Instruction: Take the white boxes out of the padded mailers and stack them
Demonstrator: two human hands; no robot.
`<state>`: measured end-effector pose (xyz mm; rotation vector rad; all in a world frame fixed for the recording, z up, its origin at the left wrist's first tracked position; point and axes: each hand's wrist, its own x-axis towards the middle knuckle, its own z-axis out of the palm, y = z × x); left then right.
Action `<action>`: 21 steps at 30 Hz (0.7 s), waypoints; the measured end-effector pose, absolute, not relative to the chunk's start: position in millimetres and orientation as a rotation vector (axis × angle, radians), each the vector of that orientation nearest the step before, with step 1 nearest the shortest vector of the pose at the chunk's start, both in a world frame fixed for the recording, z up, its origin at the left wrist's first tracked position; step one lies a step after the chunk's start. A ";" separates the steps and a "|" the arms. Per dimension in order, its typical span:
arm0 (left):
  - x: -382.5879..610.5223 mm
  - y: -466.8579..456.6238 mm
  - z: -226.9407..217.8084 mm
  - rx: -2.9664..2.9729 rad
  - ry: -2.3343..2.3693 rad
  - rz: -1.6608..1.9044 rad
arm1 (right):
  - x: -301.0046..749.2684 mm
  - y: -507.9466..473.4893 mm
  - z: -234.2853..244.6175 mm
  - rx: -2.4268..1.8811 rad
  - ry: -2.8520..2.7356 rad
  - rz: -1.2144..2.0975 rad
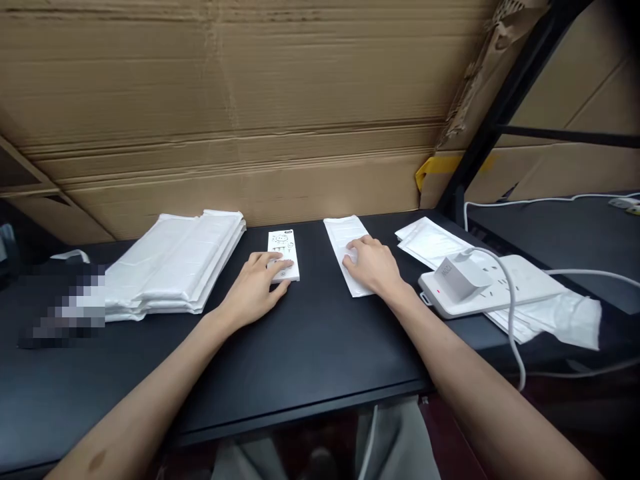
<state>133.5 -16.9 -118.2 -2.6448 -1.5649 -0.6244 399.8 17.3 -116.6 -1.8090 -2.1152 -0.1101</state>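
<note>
A slim white box (283, 244) with a black line drawing lies flat on the black table. My left hand (256, 283) rests at its near left part, fingers stretched over the top and the thumb apart by the near edge. To the right, a narrow white mailer pouch (345, 232) lies flat. On it is my right hand (373, 265), its fingers loosely bent and spread on the surface, the thumb apart. Neither hand lifts anything; the undersides of the fingers are hidden.
Large white padded mailers (175, 260) are stacked at the left. At the right, a white power strip (525, 283) with a plugged-in charger (457, 277) sits on more white pouches (433, 240). A charging cable (511, 313) hangs over the table edge. Cardboard (250, 180) stands behind.
</note>
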 end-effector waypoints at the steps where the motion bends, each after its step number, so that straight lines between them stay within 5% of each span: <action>1: 133.5 -17.1 -118.6 -2.642 -1.567 -0.622 | 399.9 17.5 -116.3 -1.809 -2.119 -0.109; 13: 110.5 -8.8 -75.4 -2.208 -1.734 -0.811 | 397.0 14.2 -109.2 -1.704 -1.993 -0.156; 21: 28.2 -1.4 -58.8 -1.845 -2.176 -0.351 | 389.6 10.0 -106.8 -1.527 -2.015 -0.125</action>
